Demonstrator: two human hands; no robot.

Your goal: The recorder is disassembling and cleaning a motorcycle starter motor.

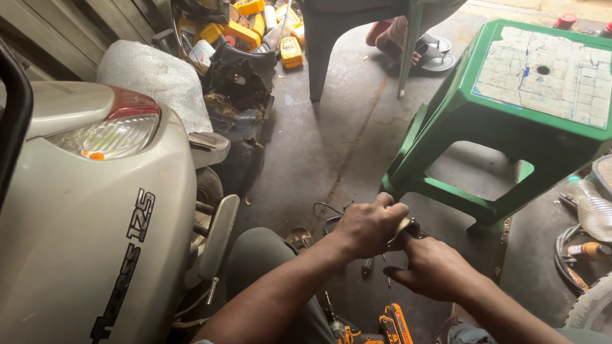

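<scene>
Metal part [403,225], small and pale, sits pinched between my left hand [368,224] and right hand [433,267], so I should keep both grips firm and close.

Green stool [446,114] at two o'clock, its top [548,73] patched white and blue; cream scooter [95,242] at nine o'clock with red tail light [131,105]; yellow bottles [245,28] at twelve o'clock.

Position: a single head-worn camera, above the person's own forearms.
Facing: tilted down and forward across a concrete floor [331,134].
Nearness: the left hand [368,224] and right hand [433,267] sit close, lower centre.
Edges: a pale scooter [95,210] fills the left; a green plastic stool [510,127] stands right.
</scene>
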